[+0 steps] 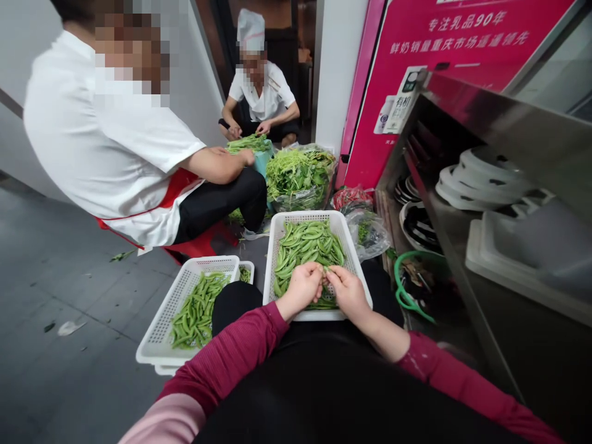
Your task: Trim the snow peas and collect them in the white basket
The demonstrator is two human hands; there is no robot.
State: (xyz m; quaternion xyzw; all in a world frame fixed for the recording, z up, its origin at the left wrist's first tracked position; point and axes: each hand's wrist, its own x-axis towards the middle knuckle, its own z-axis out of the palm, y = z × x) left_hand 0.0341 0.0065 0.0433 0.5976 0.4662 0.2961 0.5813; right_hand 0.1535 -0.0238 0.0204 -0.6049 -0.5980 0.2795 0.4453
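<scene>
A white perforated basket (354, 246) rests on my lap, with many green pea pods (308, 242) spread inside it. Over its near half my left hand (304, 285) and my right hand (348, 292) meet, fingertips pinched together. Between them a bit of a green pea pod (326, 269) shows, mostly hidden by the fingers. Beside my left knee stands a second white basket (160, 327), holding a looser heap of pea pods (197, 314). Part of a smaller white container (250, 271) with green pieces shows behind it.
Two co-workers in white, one person (106, 135) at left and another person (261, 92) at back, sit around a pile of leafy greens (300, 169). At right are a metal shelf (462, 246) with stacked white containers (481, 176) and a green basket (402, 296). Scraps litter the floor.
</scene>
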